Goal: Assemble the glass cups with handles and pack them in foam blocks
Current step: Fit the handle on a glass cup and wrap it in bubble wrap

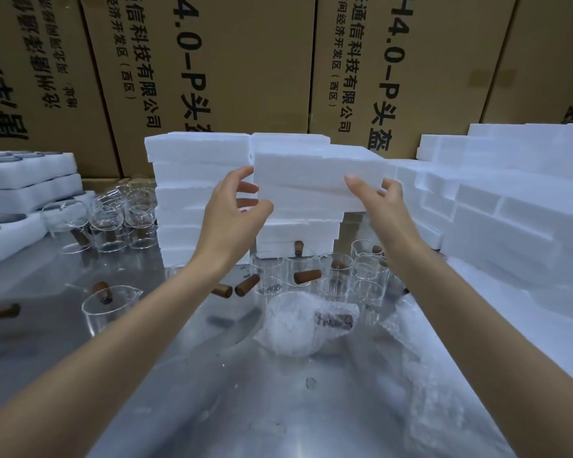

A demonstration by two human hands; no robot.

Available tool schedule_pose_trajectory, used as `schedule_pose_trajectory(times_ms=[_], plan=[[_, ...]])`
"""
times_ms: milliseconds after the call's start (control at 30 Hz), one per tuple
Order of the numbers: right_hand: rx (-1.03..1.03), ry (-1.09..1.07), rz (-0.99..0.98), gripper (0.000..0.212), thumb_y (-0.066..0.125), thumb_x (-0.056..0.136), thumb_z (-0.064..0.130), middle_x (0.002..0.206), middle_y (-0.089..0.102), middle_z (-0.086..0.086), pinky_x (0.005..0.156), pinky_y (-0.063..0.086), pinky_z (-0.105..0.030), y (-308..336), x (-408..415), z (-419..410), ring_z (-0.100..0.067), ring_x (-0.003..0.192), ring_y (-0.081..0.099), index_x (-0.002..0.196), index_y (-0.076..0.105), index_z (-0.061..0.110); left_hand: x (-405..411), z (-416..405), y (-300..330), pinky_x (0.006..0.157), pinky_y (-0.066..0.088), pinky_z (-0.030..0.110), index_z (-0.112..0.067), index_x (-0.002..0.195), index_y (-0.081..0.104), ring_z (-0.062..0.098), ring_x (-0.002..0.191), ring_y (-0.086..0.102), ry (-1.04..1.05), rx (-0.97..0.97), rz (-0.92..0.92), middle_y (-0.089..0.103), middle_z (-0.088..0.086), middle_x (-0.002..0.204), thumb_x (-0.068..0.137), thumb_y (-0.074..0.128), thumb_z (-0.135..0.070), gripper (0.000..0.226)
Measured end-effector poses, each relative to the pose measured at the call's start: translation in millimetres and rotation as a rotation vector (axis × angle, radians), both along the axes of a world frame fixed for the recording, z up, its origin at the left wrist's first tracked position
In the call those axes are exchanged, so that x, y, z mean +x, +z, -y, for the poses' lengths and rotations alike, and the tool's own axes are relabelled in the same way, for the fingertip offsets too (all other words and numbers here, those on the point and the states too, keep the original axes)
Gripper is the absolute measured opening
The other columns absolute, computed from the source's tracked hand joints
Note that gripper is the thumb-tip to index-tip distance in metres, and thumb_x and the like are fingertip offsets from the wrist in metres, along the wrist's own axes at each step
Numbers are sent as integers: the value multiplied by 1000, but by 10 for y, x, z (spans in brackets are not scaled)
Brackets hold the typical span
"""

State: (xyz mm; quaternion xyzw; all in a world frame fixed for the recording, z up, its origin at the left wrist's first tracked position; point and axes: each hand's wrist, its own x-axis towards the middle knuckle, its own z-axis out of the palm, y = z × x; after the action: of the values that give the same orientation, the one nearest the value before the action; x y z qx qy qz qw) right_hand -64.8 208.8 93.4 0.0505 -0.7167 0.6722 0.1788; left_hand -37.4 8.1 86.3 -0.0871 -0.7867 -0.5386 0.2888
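White rectangular foam block [318, 180], rough-edged

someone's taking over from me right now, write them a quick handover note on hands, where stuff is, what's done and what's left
Left hand: grip on the left end of the foam block.
Right hand: grip on its right end; the block is held over the middle foam stack.
On the metal table: one bubble-wrapped cup near you, bare glass cups behind it, loose wooden handles among them, more cups far left.
Done: one cup wrapped; closed foam blocks stacked behind.
Left: fit handles, wrap and pack the remaining cups.
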Motion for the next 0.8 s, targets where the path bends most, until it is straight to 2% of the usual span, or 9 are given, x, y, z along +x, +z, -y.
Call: schedule_pose_trajectory(times_ms=[67,200,267,367,433,500,567,633,800], plan=[[23,13,6,56,59,84,52,105,45,18,60,32,-14,-144,146,2,10,85,43,124,29,27,144,57,-142,67,40,10,-31,134,43,0,97,55,1,5,8,53,-13,110,91,59,-20,47],[39,34,64,54,63,83,48,116,47,10,60,36,-11,-484,305,49,7,92,47,121,31,27,312,117,-467,63,43,12,-36,122,43,-4,89,56,-6,44,79,54,-14,106,89,60,-17,42],[39,37,94,54,64,83,46,119,47,8,57,39,-10,-628,339,75,6,92,47,121,32,27,334,123,-598,64,44,19,-33,118,44,-1,86,58,1,68,110,54,-10,105,88,61,-15,39],[25,28,104,55,67,82,41,119,48,8,64,38,-10,-802,360,91,8,93,47,121,32,25,348,145,-750,61,42,11,-25,112,48,10,85,61,23,74,116,55,-5,105,87,64,-16,32],[16,28,93,53,68,82,36,117,49,8,63,41,-8,-869,369,95,9,92,49,119,32,24,362,173,-819,57,40,6,-25,106,48,13,84,61,36,17,120,56,-2,108,87,66,-29,27],[-1,34,84,52,69,82,34,118,51,5,67,43,-10,-894,382,96,4,96,52,117,32,24,379,203,-841,54,41,8,-28,96,46,16,80,60,23,-32,127,57,2,109,84,64,-52,32],[11,25,58,53,70,80,35,120,50,1,78,44,-17,-909,396,86,-4,102,54,116,33,24,408,223,-819,65,54,25,-27,88,46,19,78,62,-6,-39,117,58,-1,112,72,55,-72,49],[48,17,40,54,72,78,35,122,49,-2,87,46,-25,-907,419,74,-11,107,54,115,34,24,452,241,-784,76,55,46,-22,85,46,22,76,65,-22,-60,103,58,-9,116,66,51,-77,59],[66,10,21,56,73,76,33,125,46,-4,97,46,-35,-852,493,68,-16,113,51,114,34,23,462,336,-754,74,54,47,-5,83,47,17,68,69,-132,-77,116,59,-17,125,61,63,-66,67]])
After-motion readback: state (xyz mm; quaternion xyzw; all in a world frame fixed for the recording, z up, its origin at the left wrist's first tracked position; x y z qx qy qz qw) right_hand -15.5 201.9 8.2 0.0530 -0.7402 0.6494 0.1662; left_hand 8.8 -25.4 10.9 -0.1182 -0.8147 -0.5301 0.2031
